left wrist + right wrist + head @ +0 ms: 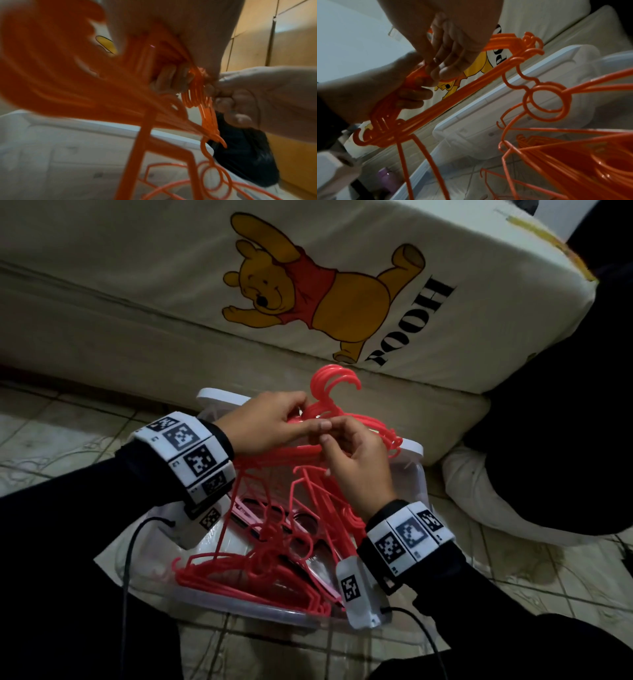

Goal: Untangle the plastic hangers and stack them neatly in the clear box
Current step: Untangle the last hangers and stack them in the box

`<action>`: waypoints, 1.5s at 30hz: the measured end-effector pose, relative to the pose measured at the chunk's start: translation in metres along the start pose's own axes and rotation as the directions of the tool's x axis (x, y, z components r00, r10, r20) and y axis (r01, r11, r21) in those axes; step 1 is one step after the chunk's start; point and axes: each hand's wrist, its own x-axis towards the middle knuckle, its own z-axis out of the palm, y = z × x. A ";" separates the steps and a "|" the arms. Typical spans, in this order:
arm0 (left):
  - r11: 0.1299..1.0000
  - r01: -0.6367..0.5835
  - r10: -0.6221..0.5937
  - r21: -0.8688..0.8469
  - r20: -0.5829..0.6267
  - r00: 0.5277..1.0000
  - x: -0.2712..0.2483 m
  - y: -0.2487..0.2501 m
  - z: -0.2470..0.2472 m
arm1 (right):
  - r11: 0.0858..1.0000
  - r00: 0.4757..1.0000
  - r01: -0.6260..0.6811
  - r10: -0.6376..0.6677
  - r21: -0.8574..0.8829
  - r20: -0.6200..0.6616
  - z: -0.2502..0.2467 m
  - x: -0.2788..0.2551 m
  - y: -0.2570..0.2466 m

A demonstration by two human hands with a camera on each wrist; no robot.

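Observation:
Both hands hold a bundle of coral-red plastic hangers (346,419) above the clear box (416,470). My left hand (298,414) grips the bundle near its hooks, fingers curled round the bars (167,79). Close beside it, my right hand (325,440) pinches the same bundle from the right (436,67). One loose hanger (547,102) with a ring neck dangles by its hook from the bundle's right end. More hangers hang tangled beneath. A flat pile of hangers (246,577) lies in the box's near end.
A mattress (171,285) with a bear print lies just behind the box. A white lid (219,400) leans between them. Pink and dark items (301,525) sit in the box bottom. Tiled floor (51,422) surrounds it; dark cloth (548,440) lies at right.

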 end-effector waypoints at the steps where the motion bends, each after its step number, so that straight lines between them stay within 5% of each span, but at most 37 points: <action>1: 0.999 -0.006 0.006 0.033 -0.002 1.000 0.001 -0.002 -0.001 | 0.999 1.000 0.027 -0.027 -0.034 0.003 0.000 -0.001 0.001; 7: 0.987 0.008 -0.001 0.162 -0.045 0.999 0.004 -0.009 -0.001 | 0.983 0.994 -0.092 0.083 -0.159 -0.065 0.011 -0.013 0.016; 9: 0.994 0.023 -0.016 0.104 -0.066 0.998 0.005 -0.009 -0.005 | 0.960 0.979 -0.089 0.134 -0.267 0.155 0.013 -0.017 0.020; 11: 0.999 0.025 -0.021 0.041 -0.096 0.995 0.006 -0.007 -0.007 | 0.939 0.889 -0.048 0.196 -0.340 0.413 0.020 -0.025 0.020; 14: 0.997 0.040 -0.049 -0.070 -0.133 0.990 0.008 -0.004 -0.006 | 0.915 0.786 0.020 0.234 -0.403 0.572 0.035 -0.036 0.021; 18: 0.992 0.065 -0.080 -0.105 -0.146 0.986 0.008 -0.004 -0.007 | 0.919 0.822 0.052 0.182 -0.390 0.540 0.044 -0.042 0.023; 27: 0.992 0.072 -0.061 0.106 -0.106 0.992 0.005 -0.011 -0.016 | 0.932 0.951 0.126 -0.015 -0.341 0.310 0.026 -0.035 0.024; 35: 0.984 0.067 -0.064 0.164 -0.020 0.998 0.002 -0.012 -0.004 | 0.635 0.873 0.482 -0.290 -0.603 0.392 0.015 -0.025 0.001; 40: 0.989 0.016 -0.017 0.146 0.007 1.000 -0.001 -0.009 0.003 | 0.683 0.856 0.479 -0.225 -0.550 0.466 0.018 -0.027 0.000; 45: 0.985 0.060 -0.063 0.165 0.013 0.998 0.006 -0.014 0.001 | 0.561 0.747 0.627 -0.236 -0.541 0.621 0.022 -0.037 0.008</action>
